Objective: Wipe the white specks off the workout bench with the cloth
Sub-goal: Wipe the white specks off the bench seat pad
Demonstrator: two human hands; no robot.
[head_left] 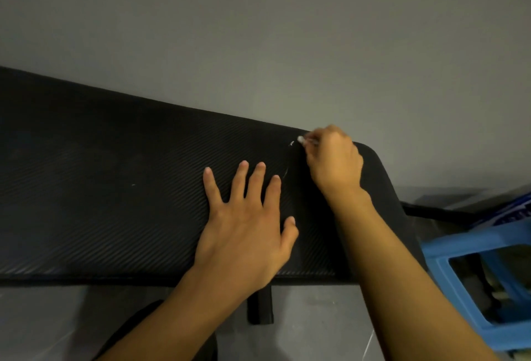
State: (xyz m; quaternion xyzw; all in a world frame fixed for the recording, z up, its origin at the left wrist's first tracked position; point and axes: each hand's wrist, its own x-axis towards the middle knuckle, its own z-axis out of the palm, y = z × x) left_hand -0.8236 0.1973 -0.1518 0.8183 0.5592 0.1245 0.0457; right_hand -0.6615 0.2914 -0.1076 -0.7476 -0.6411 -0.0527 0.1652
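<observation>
The black ribbed workout bench (115, 188) runs across the view from left to right. My left hand (247, 217) lies flat on its pad with the fingers spread. My right hand (333, 159) is curled at the bench's far right edge and pinches a small white object (300, 139); I cannot tell what it is. A short white mark (291, 143) sits on the pad just left of that object, and a faint pale arc (286, 172) curves down from it. One tiny white speck (133, 185) lies further left on the pad. No cloth is plainly in view.
A blue plastic stool (448, 248) stands close to the bench's right end. A black bench leg (260, 306) drops to the grey floor below my left wrist. A grey wall (258, 30) rises right behind the bench.
</observation>
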